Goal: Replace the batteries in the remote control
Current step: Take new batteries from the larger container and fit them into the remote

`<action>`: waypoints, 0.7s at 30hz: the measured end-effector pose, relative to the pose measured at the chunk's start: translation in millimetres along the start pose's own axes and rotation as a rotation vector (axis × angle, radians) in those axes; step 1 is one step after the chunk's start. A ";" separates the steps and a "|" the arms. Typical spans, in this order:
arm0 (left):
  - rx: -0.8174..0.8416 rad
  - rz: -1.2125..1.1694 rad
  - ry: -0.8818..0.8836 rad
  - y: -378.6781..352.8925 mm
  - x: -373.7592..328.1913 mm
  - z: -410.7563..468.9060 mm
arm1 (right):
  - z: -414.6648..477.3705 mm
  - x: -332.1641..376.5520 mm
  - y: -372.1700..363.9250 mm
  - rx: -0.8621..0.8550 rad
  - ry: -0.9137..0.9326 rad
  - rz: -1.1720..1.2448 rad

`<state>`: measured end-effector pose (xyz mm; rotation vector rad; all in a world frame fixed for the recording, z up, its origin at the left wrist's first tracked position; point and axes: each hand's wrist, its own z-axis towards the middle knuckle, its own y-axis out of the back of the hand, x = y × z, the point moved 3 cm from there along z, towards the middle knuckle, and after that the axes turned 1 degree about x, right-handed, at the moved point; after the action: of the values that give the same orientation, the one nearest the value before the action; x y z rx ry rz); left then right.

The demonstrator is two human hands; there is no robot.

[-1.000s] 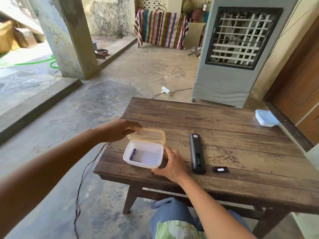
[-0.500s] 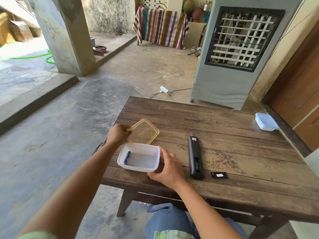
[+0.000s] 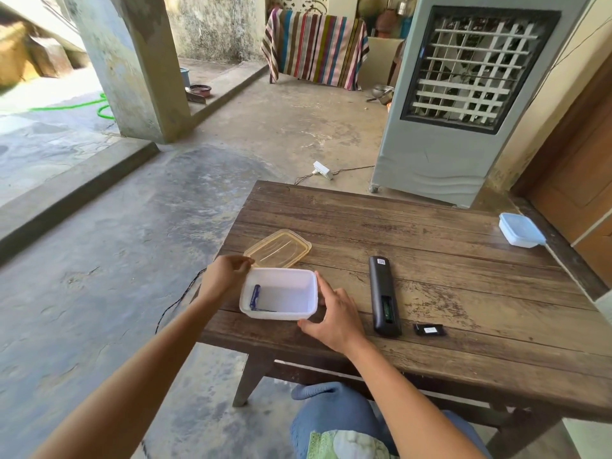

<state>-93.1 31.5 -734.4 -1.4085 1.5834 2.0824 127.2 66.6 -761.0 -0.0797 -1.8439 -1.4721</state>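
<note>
1. Bracing the white tub (image 3: 281, 315), the right hand (image 3: 331, 318) lies open, with straight fingers against the tub's right wall and the thumb at its near corner.
2. The left hand (image 3: 227, 276) sits at the tub's far-left corner, fingers curled at a corner of the amber lid (image 3: 278, 248). I cannot tell whether they pinch it or only touch it.
3. The lid lies flat on the table (image 3: 430, 226), just behind the tub.
4. Inside the tub, along its left wall, lies 1 blue battery (image 3: 255, 295). A possible 2nd along the near wall is too faint to confirm.
5. Right of the tub, the remote (image 3: 381, 279) lies face down with its compartment uncovered. The battery cover (image 3: 429, 330) sits further right again.
6. As I judge it, removing the cover and opening the tub are done. Taking out batteries, seating them and refitting the cover remain. Whether old cells occupy the compartment is unclear.
</note>
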 end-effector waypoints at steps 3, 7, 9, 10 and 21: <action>0.028 -0.142 0.046 1.5 9.8 -20.0 | 0.2 -2.4 0.4 0.025 -0.013 0.020; 0.077 -0.267 0.092 2.3 17.0 -43.8 | -1.3 -1.4 1.4 0.022 0.003 0.149; 0.090 -0.317 0.113 -0.8 18.2 -53.4 | -1.7 -0.8 6.5 -0.038 0.004 0.350; 0.082 -0.347 0.125 -2.0 19.3 -57.0 | -2.5 0.4 10.9 -0.092 -0.020 0.492; -0.013 -0.501 0.183 -9.4 19.1 -69.3 | 27.0 92.0 6.1 0.145 0.364 -0.016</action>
<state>-58.1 -28.9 -754.3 -1.8159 1.1116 1.7104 51.2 55.5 -703.4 0.2576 -1.6471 -1.2623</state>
